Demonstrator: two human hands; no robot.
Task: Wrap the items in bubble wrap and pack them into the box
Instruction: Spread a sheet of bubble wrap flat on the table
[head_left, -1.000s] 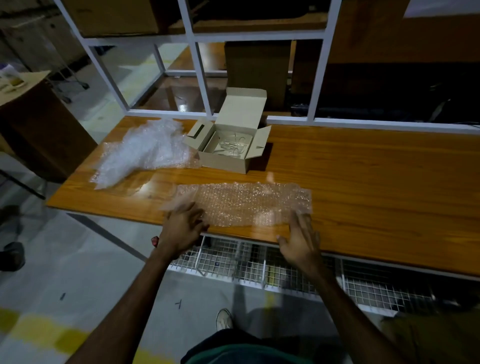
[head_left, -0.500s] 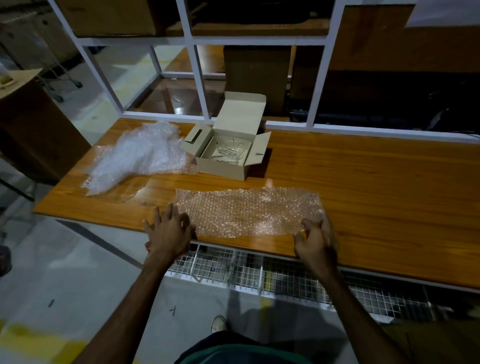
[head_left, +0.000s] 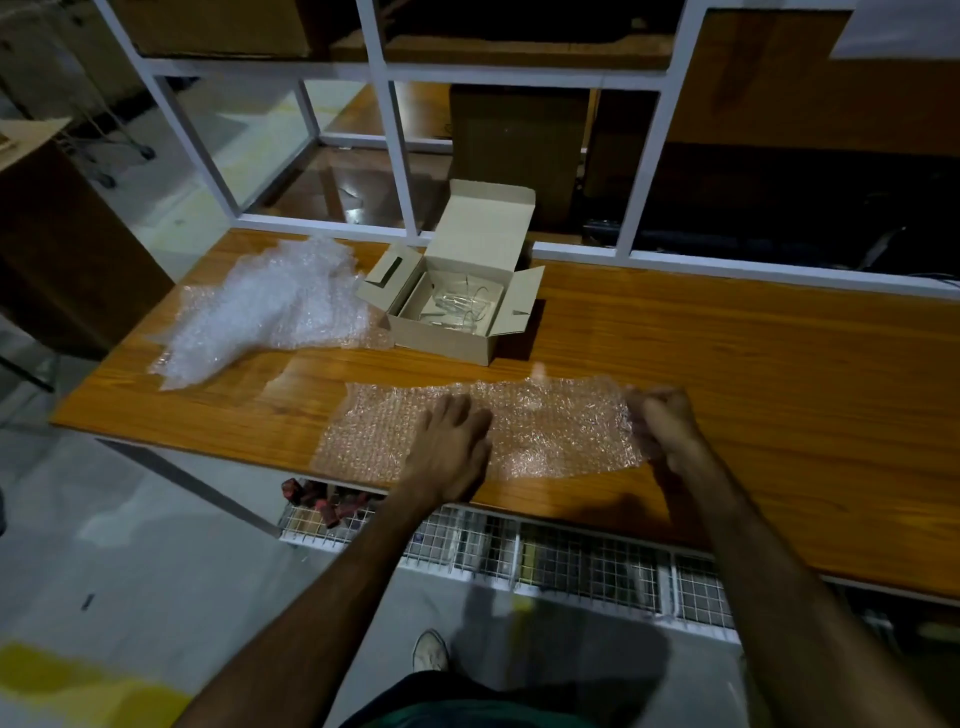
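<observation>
Head camera looks down on my wooden table (head_left: 727, 364), where a sheet of bubble wrap (head_left: 550, 421) lies flat along the near edge, at about 6 o'clock on the tabletop. My left hand (head_left: 451, 451) rests palm down on the sheet, fingers spread and pressing nothing but the plastic, a little left of its middle. My right hand (head_left: 667, 421) is at the sheet's right end, around 3 o'clock from the left one, fingers curled closed on that edge of the wrap, which lifts slightly off the wood there. The two hands are apart, with a stretch of sheet between them. At 12 o'clock from the sheet stands a small cardboard box (head_left: 457, 312), its lid tipped up and back and both side flaps open; something clear and glassy (head_left: 457, 304) lies inside, too faint for me to tell what. A loose crumpled heap of more bubble wrap (head_left: 260, 306) sits at 9 o'clock from the box, touching its left side. Under the table edge runs a wire mesh shelf (head_left: 571, 561).
</observation>
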